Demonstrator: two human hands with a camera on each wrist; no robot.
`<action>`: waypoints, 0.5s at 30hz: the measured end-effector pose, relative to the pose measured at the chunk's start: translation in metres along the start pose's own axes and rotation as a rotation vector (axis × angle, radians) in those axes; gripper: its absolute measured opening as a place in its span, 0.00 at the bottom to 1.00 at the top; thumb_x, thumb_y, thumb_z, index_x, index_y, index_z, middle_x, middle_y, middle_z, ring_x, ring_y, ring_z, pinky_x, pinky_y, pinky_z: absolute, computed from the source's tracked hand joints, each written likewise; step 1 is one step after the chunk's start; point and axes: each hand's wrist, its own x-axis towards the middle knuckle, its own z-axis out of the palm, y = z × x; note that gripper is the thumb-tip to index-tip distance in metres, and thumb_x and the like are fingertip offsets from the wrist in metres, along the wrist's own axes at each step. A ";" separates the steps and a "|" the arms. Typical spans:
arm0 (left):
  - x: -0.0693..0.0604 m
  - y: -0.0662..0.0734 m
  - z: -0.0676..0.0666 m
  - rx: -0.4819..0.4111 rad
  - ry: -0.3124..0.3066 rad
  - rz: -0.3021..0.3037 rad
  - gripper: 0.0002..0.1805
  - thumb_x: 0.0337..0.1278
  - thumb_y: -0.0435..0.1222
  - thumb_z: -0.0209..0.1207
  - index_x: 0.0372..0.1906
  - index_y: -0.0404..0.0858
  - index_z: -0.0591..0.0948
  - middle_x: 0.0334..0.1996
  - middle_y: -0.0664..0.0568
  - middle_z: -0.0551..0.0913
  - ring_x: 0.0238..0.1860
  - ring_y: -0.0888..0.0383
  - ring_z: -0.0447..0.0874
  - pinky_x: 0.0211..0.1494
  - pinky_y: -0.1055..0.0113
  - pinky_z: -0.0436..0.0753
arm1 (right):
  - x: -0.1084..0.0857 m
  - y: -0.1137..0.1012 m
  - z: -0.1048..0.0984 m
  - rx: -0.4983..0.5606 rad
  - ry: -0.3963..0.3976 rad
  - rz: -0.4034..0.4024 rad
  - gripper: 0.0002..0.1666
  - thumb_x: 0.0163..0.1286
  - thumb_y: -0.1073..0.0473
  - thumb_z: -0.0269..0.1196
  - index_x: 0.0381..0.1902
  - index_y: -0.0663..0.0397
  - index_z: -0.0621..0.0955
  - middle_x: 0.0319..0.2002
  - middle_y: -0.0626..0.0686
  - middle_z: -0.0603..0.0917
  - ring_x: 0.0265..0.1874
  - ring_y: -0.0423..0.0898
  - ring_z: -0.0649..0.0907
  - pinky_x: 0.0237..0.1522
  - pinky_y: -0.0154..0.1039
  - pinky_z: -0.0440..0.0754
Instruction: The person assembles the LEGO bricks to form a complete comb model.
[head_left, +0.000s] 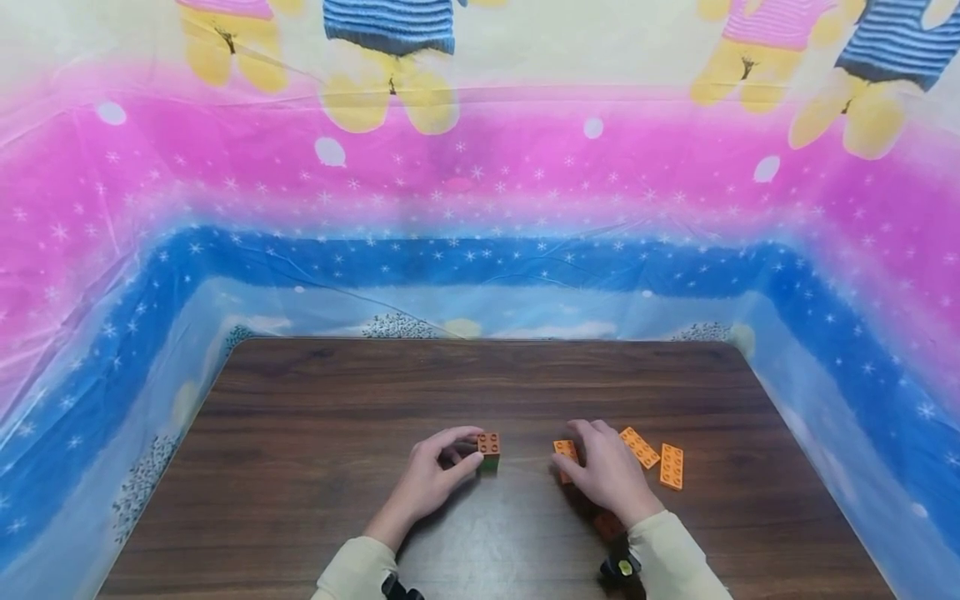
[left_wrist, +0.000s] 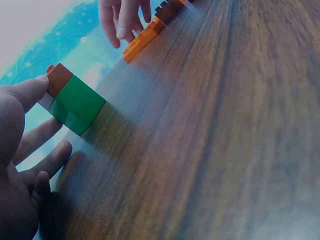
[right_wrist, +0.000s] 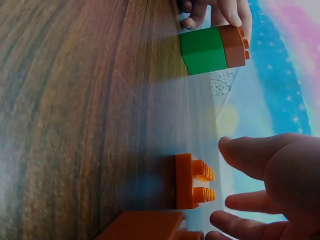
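Near the middle of the table, my left hand (head_left: 433,468) pinches a small stack between thumb and fingers. A brown brick (head_left: 488,442) with studs forms its top, and a green block (left_wrist: 77,105) lies under it, standing on the tabletop. My right hand (head_left: 609,473) hovers palm down over an orange brick (head_left: 564,452), thumb and fingers apart. In the right wrist view a gap shows between the thumb and this orange brick (right_wrist: 184,181), which rests on the table. A brown brick (head_left: 608,525) lies in shadow beneath the right wrist.
Two flat orange bricks (head_left: 640,447) (head_left: 672,466) lie to the right of my right hand. The dark wooden table (head_left: 337,383) has a patterned pink and blue cloth (head_left: 480,258) hanging around its back and sides.
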 end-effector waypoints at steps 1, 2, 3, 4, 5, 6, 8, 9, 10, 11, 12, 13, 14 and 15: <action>0.000 0.000 0.000 0.000 0.001 0.003 0.17 0.68 0.40 0.69 0.59 0.50 0.86 0.51 0.54 0.89 0.40 0.56 0.85 0.44 0.64 0.83 | 0.000 0.001 0.000 -0.008 -0.008 0.008 0.34 0.67 0.43 0.74 0.63 0.56 0.83 0.53 0.58 0.85 0.50 0.54 0.85 0.52 0.57 0.84; 0.000 0.000 0.000 0.001 0.002 0.006 0.17 0.68 0.40 0.69 0.59 0.50 0.86 0.51 0.54 0.89 0.39 0.56 0.85 0.44 0.64 0.83 | 0.000 0.001 0.000 -0.020 -0.015 0.014 0.33 0.67 0.43 0.74 0.61 0.57 0.84 0.52 0.58 0.86 0.49 0.54 0.85 0.52 0.57 0.84; 0.000 0.000 0.000 0.001 0.002 0.008 0.17 0.68 0.40 0.69 0.59 0.49 0.86 0.50 0.54 0.89 0.39 0.56 0.85 0.44 0.64 0.83 | 0.000 0.002 0.000 -0.033 -0.020 0.018 0.31 0.67 0.42 0.74 0.59 0.57 0.85 0.50 0.57 0.86 0.47 0.54 0.85 0.51 0.56 0.84; 0.000 0.000 0.000 0.002 0.004 0.010 0.17 0.68 0.40 0.69 0.59 0.49 0.86 0.50 0.54 0.89 0.39 0.56 0.85 0.44 0.65 0.83 | 0.000 0.002 0.000 -0.044 -0.026 0.019 0.30 0.66 0.42 0.74 0.55 0.58 0.86 0.47 0.57 0.86 0.44 0.53 0.85 0.48 0.55 0.84; 0.000 0.000 0.000 0.003 0.003 0.010 0.17 0.68 0.40 0.69 0.59 0.49 0.86 0.50 0.54 0.89 0.39 0.56 0.85 0.44 0.65 0.83 | 0.001 0.003 -0.001 -0.056 -0.031 0.019 0.28 0.66 0.41 0.75 0.52 0.58 0.87 0.43 0.55 0.86 0.41 0.52 0.84 0.44 0.54 0.84; 0.000 0.000 0.000 0.004 0.003 0.010 0.17 0.68 0.40 0.69 0.59 0.49 0.86 0.50 0.54 0.89 0.39 0.55 0.85 0.44 0.65 0.83 | 0.001 0.003 -0.001 -0.069 -0.037 0.020 0.27 0.66 0.41 0.75 0.49 0.57 0.87 0.40 0.54 0.85 0.37 0.50 0.83 0.41 0.52 0.83; 0.000 0.000 0.000 0.003 0.000 0.005 0.17 0.68 0.40 0.69 0.59 0.49 0.86 0.51 0.54 0.89 0.40 0.55 0.85 0.44 0.65 0.83 | 0.000 0.003 -0.001 -0.089 -0.049 0.021 0.25 0.65 0.40 0.75 0.43 0.56 0.87 0.34 0.51 0.82 0.31 0.47 0.79 0.34 0.48 0.80; 0.000 0.000 0.000 0.003 -0.002 0.002 0.17 0.68 0.40 0.69 0.59 0.49 0.86 0.51 0.54 0.89 0.40 0.55 0.85 0.44 0.65 0.83 | 0.000 0.003 -0.001 -0.097 -0.056 0.022 0.25 0.65 0.40 0.75 0.42 0.56 0.87 0.31 0.50 0.80 0.29 0.47 0.77 0.32 0.46 0.78; 0.000 0.000 0.000 0.002 -0.004 0.000 0.17 0.68 0.40 0.69 0.60 0.49 0.86 0.51 0.54 0.89 0.41 0.55 0.85 0.45 0.65 0.83 | 0.000 0.003 -0.001 -0.104 -0.061 0.022 0.25 0.65 0.39 0.75 0.41 0.56 0.87 0.30 0.50 0.79 0.28 0.46 0.75 0.30 0.45 0.76; 0.000 0.000 0.000 0.001 -0.005 -0.002 0.17 0.68 0.40 0.69 0.60 0.49 0.86 0.51 0.54 0.89 0.41 0.55 0.85 0.45 0.65 0.83 | 0.000 0.003 -0.001 -0.110 -0.065 0.023 0.25 0.65 0.39 0.75 0.39 0.55 0.86 0.29 0.49 0.78 0.27 0.46 0.74 0.29 0.44 0.74; 0.001 0.000 0.000 0.002 -0.005 -0.003 0.17 0.68 0.40 0.69 0.60 0.49 0.86 0.51 0.54 0.89 0.41 0.55 0.85 0.45 0.65 0.83 | -0.001 0.003 0.000 -0.116 -0.068 0.025 0.25 0.64 0.38 0.75 0.38 0.54 0.86 0.28 0.49 0.77 0.26 0.46 0.74 0.29 0.44 0.73; 0.001 0.000 0.000 0.003 -0.005 -0.004 0.17 0.68 0.40 0.69 0.60 0.49 0.86 0.51 0.54 0.89 0.41 0.55 0.85 0.44 0.65 0.83 | -0.001 0.002 0.000 -0.120 -0.069 0.024 0.25 0.64 0.38 0.75 0.36 0.54 0.85 0.27 0.49 0.77 0.26 0.46 0.73 0.28 0.44 0.72; 0.001 0.001 -0.001 0.004 -0.005 -0.004 0.17 0.68 0.40 0.69 0.60 0.49 0.86 0.51 0.54 0.89 0.41 0.55 0.85 0.44 0.65 0.83 | -0.001 0.002 0.000 -0.124 -0.069 0.022 0.25 0.64 0.37 0.75 0.35 0.53 0.84 0.27 0.49 0.76 0.25 0.47 0.73 0.28 0.44 0.71; 0.001 0.001 -0.001 0.004 -0.005 -0.005 0.17 0.68 0.40 0.70 0.60 0.49 0.86 0.51 0.54 0.89 0.40 0.55 0.85 0.44 0.65 0.83 | -0.002 0.002 0.000 -0.129 -0.068 0.019 0.26 0.64 0.37 0.75 0.34 0.53 0.84 0.26 0.49 0.76 0.25 0.47 0.72 0.28 0.44 0.71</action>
